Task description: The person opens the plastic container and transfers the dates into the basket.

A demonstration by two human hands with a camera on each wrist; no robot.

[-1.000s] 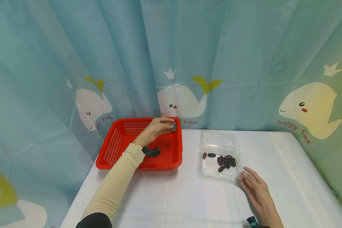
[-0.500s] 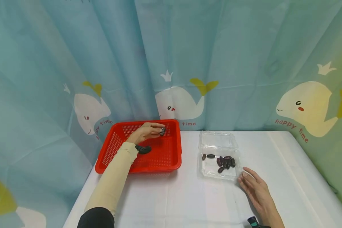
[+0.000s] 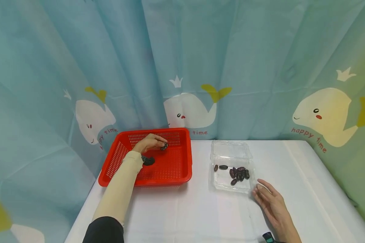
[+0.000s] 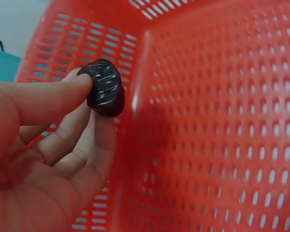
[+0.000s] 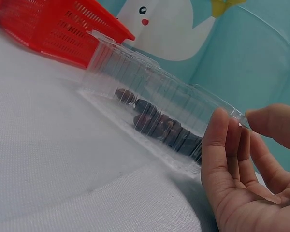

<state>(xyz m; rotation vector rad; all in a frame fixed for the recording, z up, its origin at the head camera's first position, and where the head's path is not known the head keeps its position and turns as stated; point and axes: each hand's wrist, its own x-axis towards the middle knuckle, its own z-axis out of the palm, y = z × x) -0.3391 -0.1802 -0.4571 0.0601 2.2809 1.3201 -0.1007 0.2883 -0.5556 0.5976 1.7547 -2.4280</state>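
Observation:
Inside the red basket point(image 3: 187, 173), my left hand point(image 3: 148, 144) pinches a dark, glossy oval piece point(image 4: 106, 87) marked with slanted ridges. Thumb and fingers hold it above the basket floor, near a perforated wall, in the left wrist view. My right hand point(image 3: 272, 205) is at the near right corner of a clear plastic box point(image 3: 219, 182) with its lid folded back. Its thumb and fingers pinch the box rim in the right wrist view. Several dark reddish-brown oval pieces point(image 3: 239, 173) lie in the box, most of them clustered at the right.
A white cloth point(image 3: 197, 216) covers the table. Behind it hangs a blue-green curtain point(image 3: 255, 67) with printed whales. The basket stands left of the box, with a strip of cloth between them.
My left hand has moved left and lower into the basket with the dark oval piece, away from the back right corner. My right hand stays at the box.

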